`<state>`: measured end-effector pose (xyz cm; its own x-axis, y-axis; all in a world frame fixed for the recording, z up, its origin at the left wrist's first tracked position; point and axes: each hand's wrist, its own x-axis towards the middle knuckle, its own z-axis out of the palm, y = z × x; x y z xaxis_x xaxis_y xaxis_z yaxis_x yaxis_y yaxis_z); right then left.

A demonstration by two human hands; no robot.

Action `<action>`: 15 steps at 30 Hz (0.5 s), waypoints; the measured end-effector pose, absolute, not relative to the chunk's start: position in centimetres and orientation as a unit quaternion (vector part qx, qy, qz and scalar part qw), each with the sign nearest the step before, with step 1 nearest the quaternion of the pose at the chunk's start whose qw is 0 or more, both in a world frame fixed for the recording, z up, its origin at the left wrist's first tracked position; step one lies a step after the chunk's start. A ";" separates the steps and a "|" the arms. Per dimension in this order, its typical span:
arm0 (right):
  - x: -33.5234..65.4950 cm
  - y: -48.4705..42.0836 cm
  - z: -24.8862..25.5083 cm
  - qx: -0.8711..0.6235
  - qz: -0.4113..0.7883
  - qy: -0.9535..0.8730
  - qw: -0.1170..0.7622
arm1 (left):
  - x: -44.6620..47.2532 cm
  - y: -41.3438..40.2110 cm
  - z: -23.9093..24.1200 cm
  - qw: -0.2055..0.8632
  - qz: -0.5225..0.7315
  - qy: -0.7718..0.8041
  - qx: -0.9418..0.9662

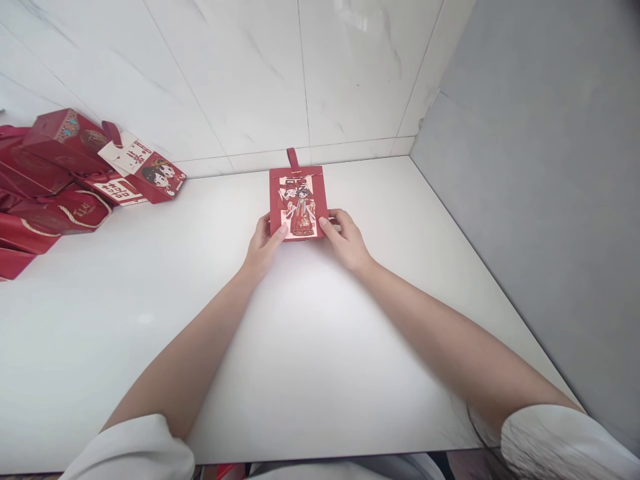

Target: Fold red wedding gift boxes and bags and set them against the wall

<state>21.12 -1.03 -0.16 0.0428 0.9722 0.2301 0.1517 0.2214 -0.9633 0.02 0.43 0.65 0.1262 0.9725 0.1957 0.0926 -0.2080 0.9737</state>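
A red gift box [301, 203] printed with figures in traditional dress is held toward the back of the white table [300, 333]. A red ribbon loop sticks up from its top edge. My left hand [264, 243] grips the lower left side, with the thumb on the front face. On the lower right side my right hand [347, 239] has its thumb on the front and its fingers curled round the edge. The back of the box and some of the fingertips are hidden.
Several red gift boxes [65, 143] are heaped on the left of the table against the tiled wall [240, 73]. One box [159, 177] with a ribbon loop and printed faces stands at the heap's right end. A grey wall [550, 167] borders the table on the right.
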 end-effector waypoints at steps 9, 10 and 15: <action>21.3 -1.5 0.3 -0.347 0.462 -0.621 0.530 | -0.2 -0.7 1.1 0.309 0.520 0.366 0.707; 21.4 -1.4 0.2 -0.343 0.460 -0.617 0.539 | -0.2 -0.7 1.1 0.295 0.510 0.362 0.722; 21.5 -1.5 0.0 -0.362 0.411 -0.621 0.561 | -0.1 -0.6 1.1 0.212 0.482 0.349 0.775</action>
